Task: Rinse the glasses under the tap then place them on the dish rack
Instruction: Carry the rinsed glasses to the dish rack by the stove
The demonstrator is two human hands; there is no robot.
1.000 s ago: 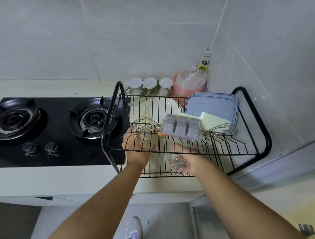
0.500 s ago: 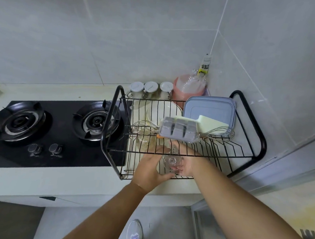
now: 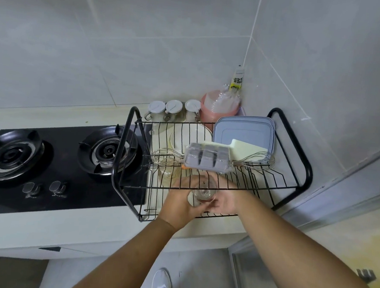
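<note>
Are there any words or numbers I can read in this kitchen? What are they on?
None can be read.
On the tube in the corner: dark print on its white and yellow label, too small and blurred to read.
On the glass and the dish rack: no print seen.

clear glass (image 3: 203, 194) | front of dish rack (image 3: 306, 168) lower tier | second glass (image 3: 168, 172) | behind-left
</note>
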